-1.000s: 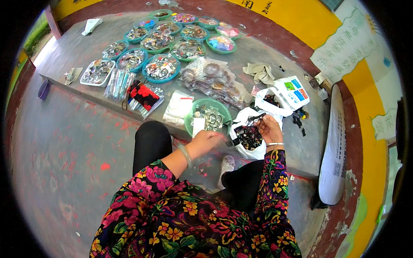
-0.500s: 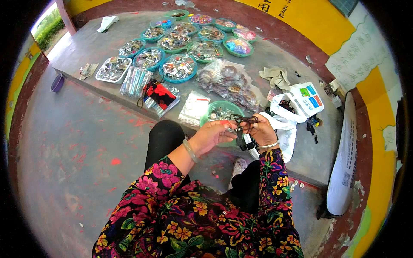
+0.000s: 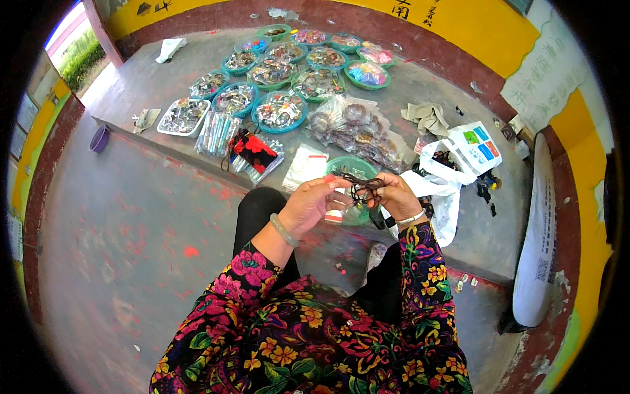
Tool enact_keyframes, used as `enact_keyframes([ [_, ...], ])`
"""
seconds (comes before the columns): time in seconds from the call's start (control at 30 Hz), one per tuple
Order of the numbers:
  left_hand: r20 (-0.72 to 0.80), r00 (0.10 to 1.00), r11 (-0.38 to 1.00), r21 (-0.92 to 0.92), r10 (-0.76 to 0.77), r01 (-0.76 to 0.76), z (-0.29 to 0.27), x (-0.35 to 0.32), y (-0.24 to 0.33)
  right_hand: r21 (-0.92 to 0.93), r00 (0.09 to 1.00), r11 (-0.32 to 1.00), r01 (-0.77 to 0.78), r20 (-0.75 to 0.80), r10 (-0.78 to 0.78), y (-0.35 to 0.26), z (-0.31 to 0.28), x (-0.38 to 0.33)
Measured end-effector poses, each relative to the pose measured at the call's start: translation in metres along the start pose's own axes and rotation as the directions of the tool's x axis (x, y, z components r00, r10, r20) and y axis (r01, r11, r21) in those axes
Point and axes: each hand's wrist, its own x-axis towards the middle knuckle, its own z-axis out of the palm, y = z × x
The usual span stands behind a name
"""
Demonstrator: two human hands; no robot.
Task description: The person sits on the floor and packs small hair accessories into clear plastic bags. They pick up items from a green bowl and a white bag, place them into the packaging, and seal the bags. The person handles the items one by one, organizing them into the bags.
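In front of me a looped dark cord is stretched between my hands. My right hand pinches its right side, and a small black piece hangs below. My left hand has its thumb and fingertips closed at the cord's left loops; one fingertip is reddish. Directly under the cord stands a green basin with small packed items, partly hidden by my hands. Left of it lie flat clear packets. Beside my right hand is a white plastic bag with dark things in it.
Several basins of small goods stand on the raised ledge, with a white tray at their left. Bagged brown rings, a red-and-black pouch and a crumpled cloth lie nearer. A long white board leans at right.
My left hand has shifted a little left, and the cord's loops are spread wider between my hands. The whole view has shifted slightly to the right and down.
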Motion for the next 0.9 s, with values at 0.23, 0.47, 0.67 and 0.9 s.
enact_keyframes([
  [0.23,0.002,1.0,0.998,-0.059,0.013,-0.013,0.01,-0.013,0.012,-0.165,0.994,0.983,0.084,-0.048,-0.093,-0.011,0.016,0.001],
  [0.47,-0.003,0.999,0.995,-0.082,-0.052,0.051,0.033,-0.022,0.022,0.001,0.96,0.969,0.246,0.141,-0.244,-0.005,0.043,0.016],
  [0.67,-0.041,0.999,0.993,-0.114,-0.029,0.024,0.036,-0.026,0.029,0.054,0.952,0.993,0.108,0.281,-0.118,0.007,0.051,0.028],
  [0.9,-0.095,0.995,0.988,-0.147,0.024,-0.038,0.033,-0.028,0.035,-0.053,0.995,0.997,0.049,0.088,-0.044,0.008,0.053,0.025],
])
